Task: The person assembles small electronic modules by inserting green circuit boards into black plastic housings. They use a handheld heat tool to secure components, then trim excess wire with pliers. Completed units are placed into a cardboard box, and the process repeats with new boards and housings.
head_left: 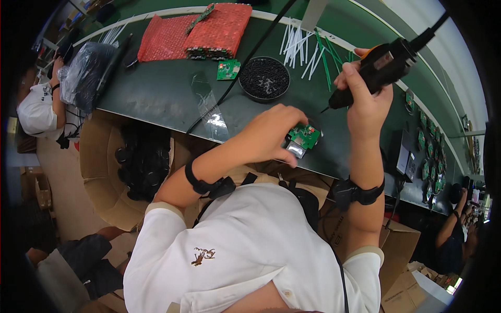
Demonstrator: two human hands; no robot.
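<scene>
While the left grip point(272, 131) holds the green circuit board point(305, 137) from nine o'clock near the tabletop point(159, 96) edge, seemingly for steadiness, the right grip point(366, 98) carries an electric screwdriver point(383, 68), bit point(324, 110) at one o'clock.

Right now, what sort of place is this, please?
Most likely an electronics assembly workshop: a corded power driver in the right hand, a dish of small black parts, and green circuit boards on the bench.

Matt plastic screwdriver point(389, 65), smooth tabletop point(162, 99), bumpy bubble wrap point(224, 26), cardboard box point(102, 169)
</scene>
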